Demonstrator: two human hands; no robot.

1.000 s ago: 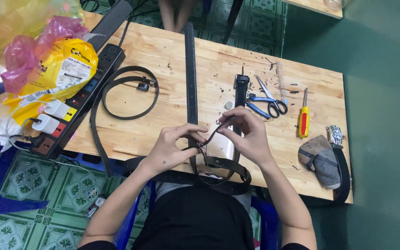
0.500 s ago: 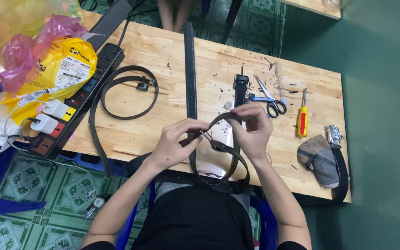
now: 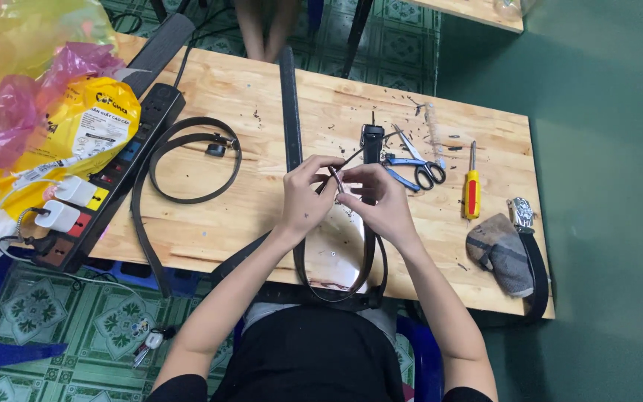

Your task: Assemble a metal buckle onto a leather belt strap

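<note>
Dark leather belt loop [image 3: 372, 260] held above front edge of pale wooden table [image 3: 247, 216], lower curve hanging toward lap. Left hand [image 3: 308, 195] and right hand [image 3: 377, 202] both pinched on small metal pin [image 3: 334, 179] at belt end. Pin judged easily dropped if grip loosened; belt could be twisted.

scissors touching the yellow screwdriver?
Apart. In the head view, the blue-handled scissors and the yellow screwdriver lie side by side with a strip of bare wooden table showing between them.

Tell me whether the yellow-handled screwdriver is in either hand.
No. The yellow-handled screwdriver lies on the wooden table, right of the scissors, apart from both hands.
</note>
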